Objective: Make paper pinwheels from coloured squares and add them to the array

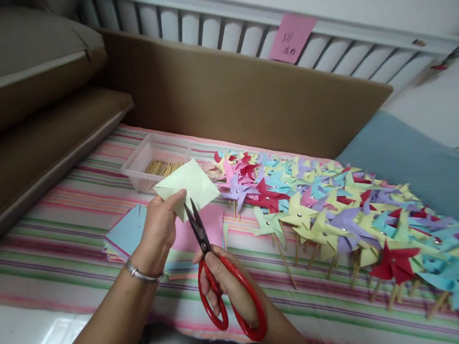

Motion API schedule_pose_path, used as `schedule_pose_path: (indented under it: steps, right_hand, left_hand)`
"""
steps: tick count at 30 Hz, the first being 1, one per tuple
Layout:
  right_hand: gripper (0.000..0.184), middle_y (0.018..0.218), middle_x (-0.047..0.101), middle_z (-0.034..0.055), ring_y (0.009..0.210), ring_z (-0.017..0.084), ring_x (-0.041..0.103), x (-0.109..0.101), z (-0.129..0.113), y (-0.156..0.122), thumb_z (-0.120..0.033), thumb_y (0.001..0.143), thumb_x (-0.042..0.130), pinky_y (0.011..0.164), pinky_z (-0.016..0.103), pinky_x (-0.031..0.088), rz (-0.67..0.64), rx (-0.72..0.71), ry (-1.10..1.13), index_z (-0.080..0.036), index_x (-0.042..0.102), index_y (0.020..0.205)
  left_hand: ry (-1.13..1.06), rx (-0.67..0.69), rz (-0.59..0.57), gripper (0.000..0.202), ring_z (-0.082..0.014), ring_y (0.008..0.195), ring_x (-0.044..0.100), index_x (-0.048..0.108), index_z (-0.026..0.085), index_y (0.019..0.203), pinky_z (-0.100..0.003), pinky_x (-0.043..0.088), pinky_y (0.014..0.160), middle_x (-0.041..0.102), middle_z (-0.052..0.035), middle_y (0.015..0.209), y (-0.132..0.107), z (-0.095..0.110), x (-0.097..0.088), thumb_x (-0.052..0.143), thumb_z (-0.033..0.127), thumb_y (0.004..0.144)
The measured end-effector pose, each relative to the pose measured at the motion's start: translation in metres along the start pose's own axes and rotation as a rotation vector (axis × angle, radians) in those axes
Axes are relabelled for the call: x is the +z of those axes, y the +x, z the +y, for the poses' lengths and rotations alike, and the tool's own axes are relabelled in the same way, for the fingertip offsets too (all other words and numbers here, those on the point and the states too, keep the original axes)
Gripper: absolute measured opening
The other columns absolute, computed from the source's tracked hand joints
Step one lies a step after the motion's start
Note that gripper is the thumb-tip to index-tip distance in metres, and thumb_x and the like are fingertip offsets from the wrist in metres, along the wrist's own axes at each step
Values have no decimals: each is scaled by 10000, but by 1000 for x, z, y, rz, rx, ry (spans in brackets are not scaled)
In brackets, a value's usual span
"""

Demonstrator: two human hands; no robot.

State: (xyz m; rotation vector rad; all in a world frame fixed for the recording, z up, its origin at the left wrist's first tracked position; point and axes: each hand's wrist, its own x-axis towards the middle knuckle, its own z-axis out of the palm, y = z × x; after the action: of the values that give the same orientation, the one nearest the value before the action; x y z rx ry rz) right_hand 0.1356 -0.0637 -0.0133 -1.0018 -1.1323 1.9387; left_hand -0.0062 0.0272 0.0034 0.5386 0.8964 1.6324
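Observation:
My left hand (160,226) pinches a pale green paper square (188,187) by its lower edge and holds it up above the striped cloth. My right hand (228,285) grips red-handled scissors (218,280), fingers through the loops. The dark blades (196,224) point up and are slightly apart at the square's lower edge, right beside my left fingers. A metal bracelet (142,274) sits on my left wrist.
Stacks of blue and pink paper squares (132,231) lie under my hands. A clear plastic tub (154,165) holds wooden sticks. Several finished paper pinwheels (337,210) on sticks cover the striped cloth (67,207) to the right. A cardboard sheet (246,90) stands behind.

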Motion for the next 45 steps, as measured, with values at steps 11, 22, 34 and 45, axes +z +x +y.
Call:
schedule_pose_path:
  steps: [11,22,34,45]
  right_hand:
    - [354,591,516,-54,346,42,399,-4,2,-1,-526,888,471,316,156,352,36,-2,-59,-177,493,942]
    - [376,553,478,-60,340,47,378,-4,-1,0,-556,871,473,310,164,328,88,0,-179,-181,492,855]
    - [423,515,449,-68,318,41,344,-2,-1,4,-568,823,516,301,156,255,192,8,-271,-162,557,932]
    - [447,477,432,-75,336,41,337,7,-8,2,-587,795,546,324,158,253,247,-15,-294,-155,570,906]
  left_hand:
    - [9,-15,-39,345,-209,829,661,686,161,955,-315,497,759,729,-73,932,2,3,-5,747,190,616]
    - [-84,-77,9,271,-175,773,666,706,128,863,-272,501,736,739,-65,863,-1,-5,-1,765,142,599]
    - [-186,-39,31,217,-142,744,664,707,123,826,-255,495,769,738,-49,850,-3,-10,4,754,105,615]
    - [-182,-10,62,225,-168,805,669,708,132,834,-287,484,828,736,-59,870,-4,-11,5,759,147,616]
